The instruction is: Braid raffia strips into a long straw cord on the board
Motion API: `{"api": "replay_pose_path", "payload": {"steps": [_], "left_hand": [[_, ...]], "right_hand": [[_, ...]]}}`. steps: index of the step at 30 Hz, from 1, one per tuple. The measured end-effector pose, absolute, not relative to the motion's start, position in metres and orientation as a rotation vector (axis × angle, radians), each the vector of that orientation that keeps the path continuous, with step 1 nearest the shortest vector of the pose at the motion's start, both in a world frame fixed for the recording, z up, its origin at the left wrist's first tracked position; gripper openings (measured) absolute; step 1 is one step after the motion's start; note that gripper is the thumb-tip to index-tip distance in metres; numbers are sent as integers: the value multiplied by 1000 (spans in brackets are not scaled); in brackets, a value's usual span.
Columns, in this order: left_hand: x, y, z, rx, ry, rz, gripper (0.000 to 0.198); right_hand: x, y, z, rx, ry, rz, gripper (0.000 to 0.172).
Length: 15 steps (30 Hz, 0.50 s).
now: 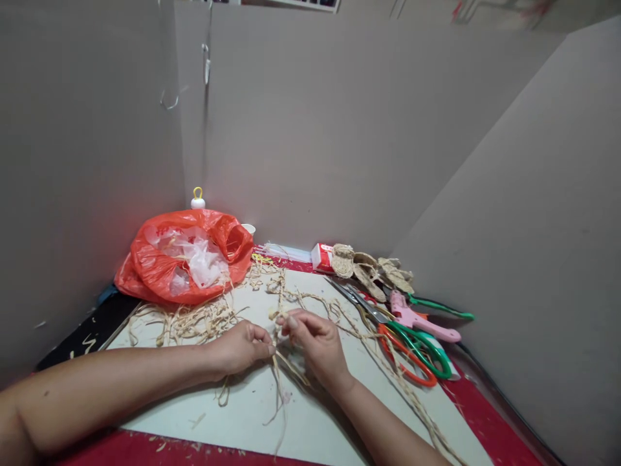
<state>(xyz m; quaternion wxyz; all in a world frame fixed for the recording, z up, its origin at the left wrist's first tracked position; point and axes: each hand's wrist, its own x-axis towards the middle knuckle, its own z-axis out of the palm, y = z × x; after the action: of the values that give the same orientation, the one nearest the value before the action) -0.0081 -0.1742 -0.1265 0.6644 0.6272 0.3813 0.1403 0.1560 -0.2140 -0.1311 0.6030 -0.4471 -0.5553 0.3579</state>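
Observation:
My left hand (240, 349) is closed in a pinch on a pale straw braid (281, 290), over the middle of a white board (233, 414). Just above it, the fingertips of my right hand (316, 342) pinch the same braid. Below my fingers, loose straw strands (277, 383) hang down toward me. A long plaited straw cord (356, 329) runs from near the braid's top to the lower right, passing beyond my right forearm. Tangled straw strands (194, 322) lie left of my hands.
At the back left sits a red plastic bag (145, 268). Scissors with orange handles (412, 369) and green handles (439, 356), a pink glue gun (422, 320), woven straw pieces (369, 272) and a red-and-white box (322, 257) crowd the right. Grey partitions (310, 129) enclose the table.

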Motion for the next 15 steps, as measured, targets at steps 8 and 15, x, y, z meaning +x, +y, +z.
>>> {"api": "replay_pose_path", "payload": {"steps": [8,15], "left_hand": [[-7,-175,-124,1411,860,304,30],[-6,-171,-137,1419,844,340,27]], "right_hand": [[148,-220,-109,-1226,-1388,703,38],[174,-257,-110,-1405,-1605,1095,26]]}}
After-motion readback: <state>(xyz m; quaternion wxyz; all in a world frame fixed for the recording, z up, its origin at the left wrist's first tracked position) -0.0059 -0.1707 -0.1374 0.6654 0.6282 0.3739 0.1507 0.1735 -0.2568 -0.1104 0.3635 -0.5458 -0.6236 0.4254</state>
